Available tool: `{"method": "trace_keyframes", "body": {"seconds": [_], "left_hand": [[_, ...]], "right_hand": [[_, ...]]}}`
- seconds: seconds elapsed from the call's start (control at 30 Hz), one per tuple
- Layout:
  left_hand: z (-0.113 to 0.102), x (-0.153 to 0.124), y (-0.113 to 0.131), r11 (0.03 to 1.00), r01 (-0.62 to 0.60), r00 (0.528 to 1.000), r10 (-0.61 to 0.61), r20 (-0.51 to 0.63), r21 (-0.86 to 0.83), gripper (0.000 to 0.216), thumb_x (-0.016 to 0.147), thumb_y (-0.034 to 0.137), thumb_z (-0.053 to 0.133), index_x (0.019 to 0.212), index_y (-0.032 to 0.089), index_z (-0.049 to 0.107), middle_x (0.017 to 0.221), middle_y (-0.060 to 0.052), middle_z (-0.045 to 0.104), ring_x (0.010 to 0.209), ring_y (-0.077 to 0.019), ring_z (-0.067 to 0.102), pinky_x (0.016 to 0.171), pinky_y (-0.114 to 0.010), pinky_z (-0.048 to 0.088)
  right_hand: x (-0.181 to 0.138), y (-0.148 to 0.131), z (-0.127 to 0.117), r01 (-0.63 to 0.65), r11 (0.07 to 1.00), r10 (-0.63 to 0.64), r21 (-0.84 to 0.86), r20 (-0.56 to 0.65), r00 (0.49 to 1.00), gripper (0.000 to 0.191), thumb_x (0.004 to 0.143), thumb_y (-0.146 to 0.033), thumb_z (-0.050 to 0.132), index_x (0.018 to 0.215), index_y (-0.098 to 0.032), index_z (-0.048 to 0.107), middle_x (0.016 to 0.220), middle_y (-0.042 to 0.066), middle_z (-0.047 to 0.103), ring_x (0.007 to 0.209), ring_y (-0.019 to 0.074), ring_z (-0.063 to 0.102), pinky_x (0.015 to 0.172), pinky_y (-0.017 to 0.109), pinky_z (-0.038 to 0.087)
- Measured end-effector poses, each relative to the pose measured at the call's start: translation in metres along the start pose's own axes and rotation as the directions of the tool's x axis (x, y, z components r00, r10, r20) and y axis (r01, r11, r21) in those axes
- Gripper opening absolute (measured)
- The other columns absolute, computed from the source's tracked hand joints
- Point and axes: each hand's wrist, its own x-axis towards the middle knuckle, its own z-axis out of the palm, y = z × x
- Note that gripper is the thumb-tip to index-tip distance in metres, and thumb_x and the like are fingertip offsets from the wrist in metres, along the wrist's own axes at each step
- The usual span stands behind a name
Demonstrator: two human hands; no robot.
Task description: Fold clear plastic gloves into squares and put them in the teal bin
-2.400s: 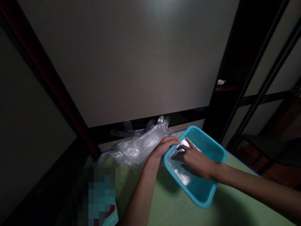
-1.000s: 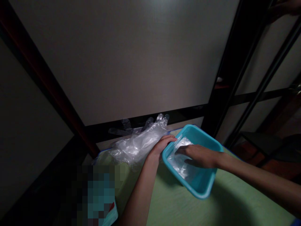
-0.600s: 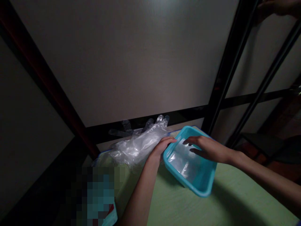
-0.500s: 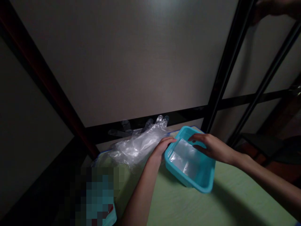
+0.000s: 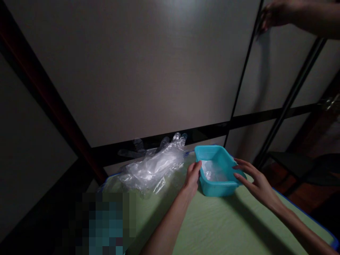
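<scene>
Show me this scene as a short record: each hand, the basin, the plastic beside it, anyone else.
Left hand: gripping turquoise basin by its left side
Right hand: fingers spread at basin's right; contact unclear
Basin contents: clear plastic
Left of basin: crumpled see-through gloves
Underneath: green surface
Other person: hand near pale panel, upper right

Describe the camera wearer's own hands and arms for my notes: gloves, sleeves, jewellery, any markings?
The left hand and right hand are both bare, with slender fingers and no gloves. I see no rings, watch or bracelet. The left forearm and right forearm are slim; no sleeve shows on either. No markings stand out in this dim light.
</scene>
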Motion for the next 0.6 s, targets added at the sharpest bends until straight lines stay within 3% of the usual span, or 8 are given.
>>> {"method": "trace_keyframes", "body": {"seconds": [0.13, 0.23, 0.47, 0.6], "left_hand": [[-0.002, 0.002, -0.008, 0.999, -0.031, 1.0, 0.03, -0.008, -0.015, 0.039, 0.052, 0.048, 0.07, 0.062, 0.014, 0.053, 0.055, 0.004, 0.048, 0.055, -0.0091, 0.045, 0.053, -0.02, 0.031], [-0.003, 0.003, -0.011, 0.998, -0.044, 0.999, 0.044, -0.001, -0.034, 0.039, 0.053, 0.048, 0.069, 0.064, 0.015, 0.053, 0.059, 0.004, 0.05, 0.058, -0.0089, 0.046, 0.056, -0.02, 0.033], [-0.006, 0.002, -0.021, 0.999, 0.033, 0.996, -0.031, 0.083, -0.017, 0.03, 0.058, 0.04, 0.068, 0.072, 0.016, 0.057, 0.075, -0.001, 0.058, 0.07, -0.012, 0.054, 0.063, -0.022, 0.038], [-0.006, -0.003, -0.028, 0.996, 0.071, 0.987, -0.078, 0.14, 0.051, 0.033, 0.059, 0.032, 0.068, 0.087, 0.016, 0.062, 0.093, -0.006, 0.061, 0.089, -0.0183, 0.054, 0.074, -0.026, 0.039]], "right_hand": [[-0.008, -0.003, 0.005, 0.12, 0.985, -0.118, -0.121, 0.016, 0.993, 0.024, 0.077, -0.042, 0.051, 0.083, -0.02, 0.06, 0.119, 0.01, 0.048, 0.106, 0.0275, 0.048, 0.088, 0.043, 0.041], [-0.009, 0.001, 0.009, 0.138, 0.979, -0.14, -0.151, -0.005, 0.99, 0.023, 0.079, -0.041, 0.05, 0.081, -0.02, 0.06, 0.119, 0.009, 0.049, 0.107, 0.0266, 0.048, 0.088, 0.042, 0.041], [0.006, 0.033, 0.012, 0.0, 0.987, -0.02, -0.161, -0.122, 0.992, 0.035, 0.079, -0.046, 0.045, 0.092, -0.018, 0.061, 0.126, 0.013, 0.044, 0.118, 0.0287, 0.037, 0.093, 0.043, 0.035], [0.019, 0.048, 0.011, -0.059, 0.991, 0.041, -0.123, -0.14, 0.989, 0.038, 0.079, -0.048, 0.043, 0.094, -0.018, 0.06, 0.13, 0.013, 0.039, 0.122, 0.0299, 0.03, 0.085, 0.044, 0.042]]}}
